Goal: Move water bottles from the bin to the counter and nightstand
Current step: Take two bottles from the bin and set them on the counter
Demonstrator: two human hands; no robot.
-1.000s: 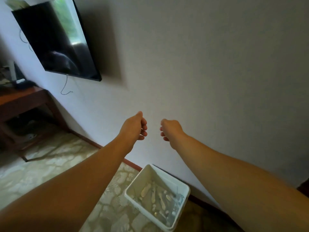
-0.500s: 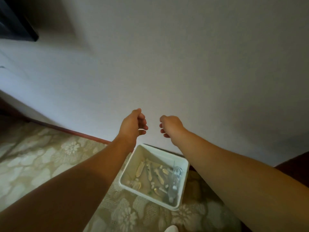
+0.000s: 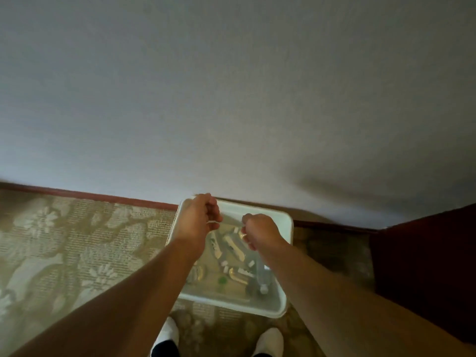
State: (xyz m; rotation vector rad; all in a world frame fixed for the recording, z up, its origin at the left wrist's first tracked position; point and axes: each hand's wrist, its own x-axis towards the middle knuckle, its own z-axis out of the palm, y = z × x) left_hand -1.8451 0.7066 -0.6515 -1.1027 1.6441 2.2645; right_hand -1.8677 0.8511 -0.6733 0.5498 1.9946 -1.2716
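A white plastic bin [image 3: 289,222] stands on the floor against the wall, right in front of my feet. Inside it lie several clear water bottles with pale labels; one bottle [image 3: 261,279] lies along the right side with its cap toward me. My left hand [image 3: 197,220] hovers over the bin's far left corner, fingers loosely curled and holding nothing. My right hand [image 3: 260,231] hovers over the middle of the bin, also loosely curled and empty. My forearms hide parts of the bin's left and right sides.
A dark wooden piece of furniture [image 3: 425,266] stands close on the right of the bin. A plain wall with a reddish baseboard [image 3: 103,197] runs behind it. Floral carpet [image 3: 64,240] stretches to the left. My feet [image 3: 167,333] stand just short of the bin.
My view has swung down and right from the wall-mounted TV to the bin. I have come closer, and both hands have dropped from wall height to just above the bin.
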